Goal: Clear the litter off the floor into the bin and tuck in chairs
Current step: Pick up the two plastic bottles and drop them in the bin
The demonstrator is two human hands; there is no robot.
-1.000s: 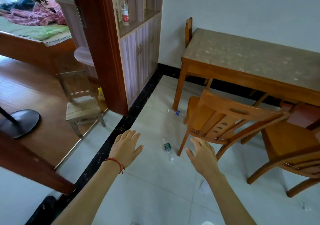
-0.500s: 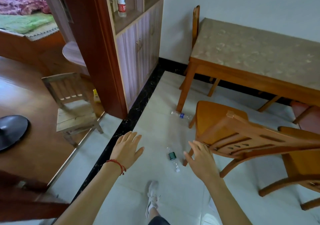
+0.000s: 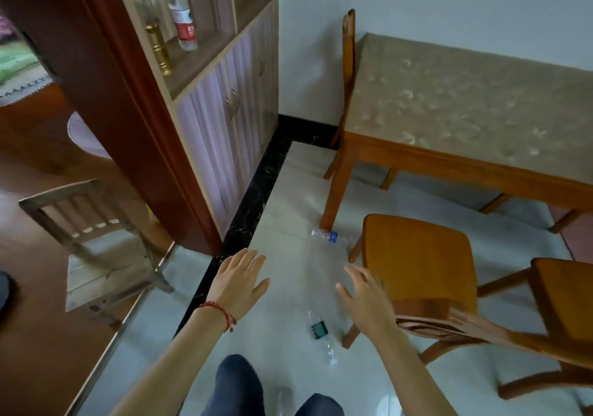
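Two empty clear plastic bottles lie on the pale tiled floor. One with a green label [image 3: 321, 335] is just below and between my hands. One with a blue label [image 3: 332, 236] rests by the table leg. An orange wooden chair [image 3: 417, 261] stands pulled out from the table [image 3: 465, 101], its backrest toward me. My right hand [image 3: 365, 300] hovers open beside the chair's seat, not touching it. My left hand [image 3: 239, 281], with a red string at the wrist, is open above the floor. No bin is in view.
A second orange chair [image 3: 564, 300] stands at the right. A third chair [image 3: 348, 72] sits tucked at the table's far end. A tall cabinet [image 3: 224, 120] with a bottle on its shelf is at the left. A small weathered chair [image 3: 102, 255] stands on the wooden floor beyond.
I have stepped forward and the view has tilted down; the bottles and chair are nearer, my knees are in view. Both hands stay open and empty.
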